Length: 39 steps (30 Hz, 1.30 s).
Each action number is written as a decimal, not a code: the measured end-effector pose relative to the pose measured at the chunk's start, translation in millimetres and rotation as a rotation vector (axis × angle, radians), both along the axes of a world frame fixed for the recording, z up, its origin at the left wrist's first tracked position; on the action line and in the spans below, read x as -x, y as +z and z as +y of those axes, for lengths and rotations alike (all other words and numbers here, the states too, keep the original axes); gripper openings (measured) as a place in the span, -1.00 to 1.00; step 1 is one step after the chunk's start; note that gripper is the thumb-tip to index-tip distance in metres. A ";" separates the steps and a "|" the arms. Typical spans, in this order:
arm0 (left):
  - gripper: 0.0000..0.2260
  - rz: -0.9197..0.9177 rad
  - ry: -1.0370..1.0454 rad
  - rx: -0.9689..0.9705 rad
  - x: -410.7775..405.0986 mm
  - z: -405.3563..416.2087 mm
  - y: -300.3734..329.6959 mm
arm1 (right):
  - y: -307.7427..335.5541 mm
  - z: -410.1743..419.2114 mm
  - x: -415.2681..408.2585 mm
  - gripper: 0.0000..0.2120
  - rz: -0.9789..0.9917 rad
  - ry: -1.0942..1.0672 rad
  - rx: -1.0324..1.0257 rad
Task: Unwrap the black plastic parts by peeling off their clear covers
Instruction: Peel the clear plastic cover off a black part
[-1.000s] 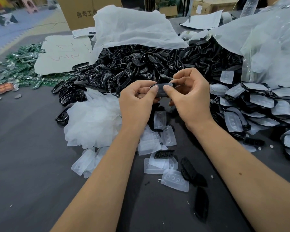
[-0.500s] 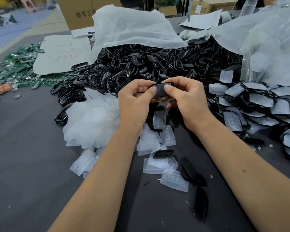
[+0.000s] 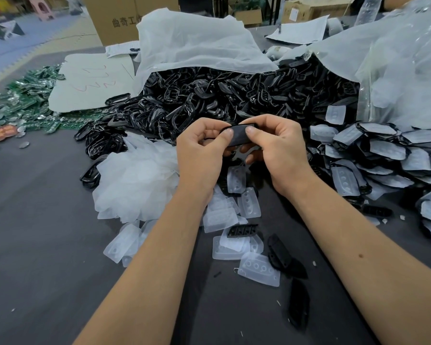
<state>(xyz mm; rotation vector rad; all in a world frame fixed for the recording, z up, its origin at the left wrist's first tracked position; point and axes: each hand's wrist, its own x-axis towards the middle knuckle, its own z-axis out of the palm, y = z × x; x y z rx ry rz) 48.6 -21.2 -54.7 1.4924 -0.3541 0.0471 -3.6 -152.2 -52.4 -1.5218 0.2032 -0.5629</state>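
A black plastic part [image 3: 239,136] is held up over the table between both hands. My left hand [image 3: 200,150] pinches its left end, thumb on top. My right hand [image 3: 278,148] pinches its right end, thumb on its face. Whether a clear cover is on it I cannot tell. Loose clear covers [image 3: 234,220] lie on the dark table below my wrists. A stack of covered black parts [image 3: 388,155] lies to the right. Bare black parts [image 3: 286,257] lie near my right forearm.
A big heap of black frames [image 3: 209,100] spills from a white bag [image 3: 194,46] behind my hands. Crumpled white film [image 3: 135,178] sits left of my left wrist. Green circuit boards [image 3: 28,105] lie far left, a clear bag [image 3: 403,70] at the right.
Both hands have sunk slightly toward the table with the part, and my thumbs have shifted closer together on its face.
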 end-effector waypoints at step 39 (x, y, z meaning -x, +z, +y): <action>-0.92 0.034 0.039 0.017 3.6 1.8 1.3 | -2.0 5.4 0.4 -0.73 -0.038 0.086 0.023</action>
